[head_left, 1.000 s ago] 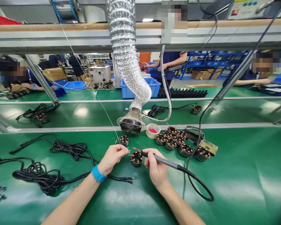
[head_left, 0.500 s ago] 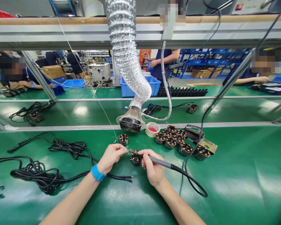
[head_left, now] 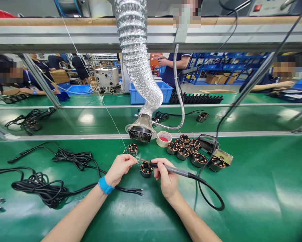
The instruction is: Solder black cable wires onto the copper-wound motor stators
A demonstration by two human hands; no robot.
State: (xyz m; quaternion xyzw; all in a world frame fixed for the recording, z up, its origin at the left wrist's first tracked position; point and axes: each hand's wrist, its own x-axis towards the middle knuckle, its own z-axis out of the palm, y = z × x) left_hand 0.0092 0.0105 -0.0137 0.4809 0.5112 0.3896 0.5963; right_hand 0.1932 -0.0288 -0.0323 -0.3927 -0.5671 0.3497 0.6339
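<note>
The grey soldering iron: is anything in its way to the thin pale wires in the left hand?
Nothing visible blocks the grey soldering iron from the thin pale wires in the left hand; the dark copper-coiled ring shows just below.

The person wears a bright blue band [head_left: 105,185] on the left wrist [head_left: 112,181], at seven o'clock in the view. It is broad, flat and of one solid colour, wrapping closely behind the bare left hand [head_left: 120,169]; any marking is too small to tell. The left forearm [head_left: 81,210], also toward seven, is bare down to the picture's lower edge. At five o'clock the right hand [head_left: 169,181] and right forearm [head_left: 189,215] are bare too, smooth and tapering toward the wrist.
</note>
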